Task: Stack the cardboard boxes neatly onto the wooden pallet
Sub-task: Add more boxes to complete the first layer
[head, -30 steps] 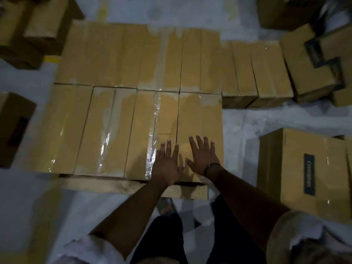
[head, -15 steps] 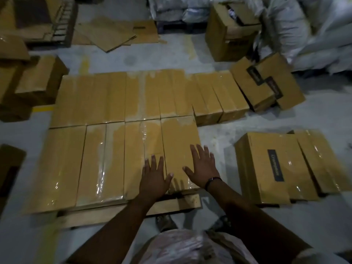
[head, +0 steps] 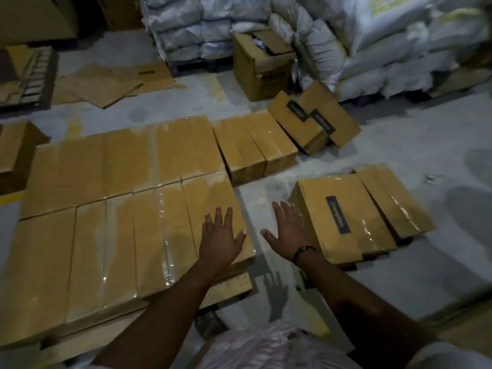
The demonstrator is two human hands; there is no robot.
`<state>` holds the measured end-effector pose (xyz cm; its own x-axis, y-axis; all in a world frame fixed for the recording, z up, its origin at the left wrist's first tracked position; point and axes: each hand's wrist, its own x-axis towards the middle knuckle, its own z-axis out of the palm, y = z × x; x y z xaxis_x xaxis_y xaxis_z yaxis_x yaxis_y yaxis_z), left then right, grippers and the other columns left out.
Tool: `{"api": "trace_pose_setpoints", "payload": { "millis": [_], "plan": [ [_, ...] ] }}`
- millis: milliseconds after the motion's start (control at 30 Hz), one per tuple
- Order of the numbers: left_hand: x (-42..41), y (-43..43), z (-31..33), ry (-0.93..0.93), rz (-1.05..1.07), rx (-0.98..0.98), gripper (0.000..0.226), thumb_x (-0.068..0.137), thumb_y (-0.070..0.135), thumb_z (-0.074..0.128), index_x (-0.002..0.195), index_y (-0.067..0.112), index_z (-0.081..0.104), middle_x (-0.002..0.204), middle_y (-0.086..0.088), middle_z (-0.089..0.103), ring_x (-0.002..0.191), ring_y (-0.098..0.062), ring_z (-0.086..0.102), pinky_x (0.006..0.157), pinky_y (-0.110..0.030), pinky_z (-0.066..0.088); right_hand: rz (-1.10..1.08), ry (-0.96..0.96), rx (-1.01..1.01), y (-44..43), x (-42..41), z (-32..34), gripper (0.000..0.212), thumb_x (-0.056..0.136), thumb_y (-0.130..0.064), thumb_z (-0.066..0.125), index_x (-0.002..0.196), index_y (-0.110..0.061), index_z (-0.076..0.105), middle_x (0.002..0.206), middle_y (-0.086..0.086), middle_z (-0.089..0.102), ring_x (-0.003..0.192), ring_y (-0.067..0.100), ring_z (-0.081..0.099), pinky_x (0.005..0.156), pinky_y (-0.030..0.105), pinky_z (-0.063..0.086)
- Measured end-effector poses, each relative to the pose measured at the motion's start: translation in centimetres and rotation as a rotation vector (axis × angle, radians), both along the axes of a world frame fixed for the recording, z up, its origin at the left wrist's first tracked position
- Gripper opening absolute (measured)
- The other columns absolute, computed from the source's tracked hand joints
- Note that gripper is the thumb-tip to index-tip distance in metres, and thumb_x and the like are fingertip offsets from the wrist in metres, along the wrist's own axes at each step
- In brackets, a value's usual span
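We're in a warehouse here: bare grey concrete floor [head: 399,145], white bulging sacks [head: 359,49] piled high along the back, sealed brown cardboard boxes [head: 119,222] laid in rows on a low wooden pallet [head: 229,286], flattened brown cardboard sheets [head: 106,83] lying loose.

Bare floor strip [head: 256,193] runs between palletised boxes [head: 159,222] and labelled box [head: 346,209]; sacks [head: 372,49] wall the far side.

left hand [head: 221,239], right hand [head: 288,233] — fingers [head: 218,217] spread
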<state>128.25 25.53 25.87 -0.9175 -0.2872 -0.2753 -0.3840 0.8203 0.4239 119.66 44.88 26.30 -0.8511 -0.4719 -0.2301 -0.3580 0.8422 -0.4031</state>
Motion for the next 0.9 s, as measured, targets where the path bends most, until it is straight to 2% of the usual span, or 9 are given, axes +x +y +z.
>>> {"api": "trace_pose_setpoints", "payload": {
  "millis": [233,400,533,633,767,900],
  "plan": [
    [-1.0,12.0,0.1,0.000,-0.060,0.115,0.081,0.101,0.067,0.038,0.165,0.027,0.009,0.172,-0.009,0.005,0.156,-0.042,0.004,0.126,-0.053,0.013,-0.224,0.008,0.015,13.9,0.9,0.8,0.083,0.097,-0.056,0.053,0.162,-0.024,0.012,0.169,0.007,0.009,0.155,0.031,0.006,0.124,0.051,0.016],
    [-1.7,18.3,0.1,-0.052,-0.233,0.098,0.083,0.100,0.068,0.038,0.165,0.027,0.006,0.172,-0.008,0.001,0.156,-0.041,0.004,0.126,-0.051,0.012,-0.379,-0.027,-0.004,20.9,2.1,0.4,0.083,0.095,-0.055,0.057,0.160,-0.023,0.018,0.167,0.008,0.016,0.154,0.030,0.012,0.121,0.054,0.023],
    [-3.3,20.9,0.3,-0.040,-0.324,0.089,0.083,0.100,0.068,0.038,0.165,0.026,0.009,0.172,-0.009,0.002,0.156,-0.040,0.005,0.125,-0.051,0.012,-0.473,-0.048,-0.020,23.4,2.6,-0.1,0.080,0.095,-0.055,0.056,0.159,-0.021,0.021,0.166,0.010,0.019,0.152,0.032,0.015,0.120,0.055,0.024],
    [-5.0,22.0,0.1,-0.062,-0.362,0.076,0.090,0.092,0.074,0.029,0.165,0.024,0.011,0.172,-0.010,0.006,0.156,-0.041,0.006,0.125,-0.051,0.013,-0.529,-0.089,-0.035,24.3,2.2,-0.7,0.079,0.097,-0.056,0.054,0.159,-0.022,0.021,0.166,0.010,0.017,0.153,0.032,0.013,0.121,0.056,0.022],
    [-8.1,23.2,-0.9,-0.080,-0.375,0.095,0.083,0.100,0.066,0.040,0.165,0.023,0.012,0.172,-0.010,0.007,0.156,-0.041,0.007,0.124,-0.051,0.014,-0.535,-0.104,-0.035,24.8,0.2,-1.4,0.079,0.097,-0.057,0.052,0.160,-0.022,0.018,0.167,0.009,0.016,0.154,0.032,0.011,0.122,0.055,0.020],
    [-12.0,24.4,-2.5,-0.123,-0.394,0.116,0.083,0.100,0.066,0.041,0.165,0.022,0.013,0.172,-0.011,0.007,0.156,-0.041,0.007,0.124,-0.050,0.014,-0.517,-0.123,-0.005,25.7,-3.3,-2.5,0.079,0.097,-0.054,0.054,0.160,-0.023,0.018,0.167,0.008,0.015,0.154,0.031,0.011,0.122,0.055,0.020]
  ]
}}
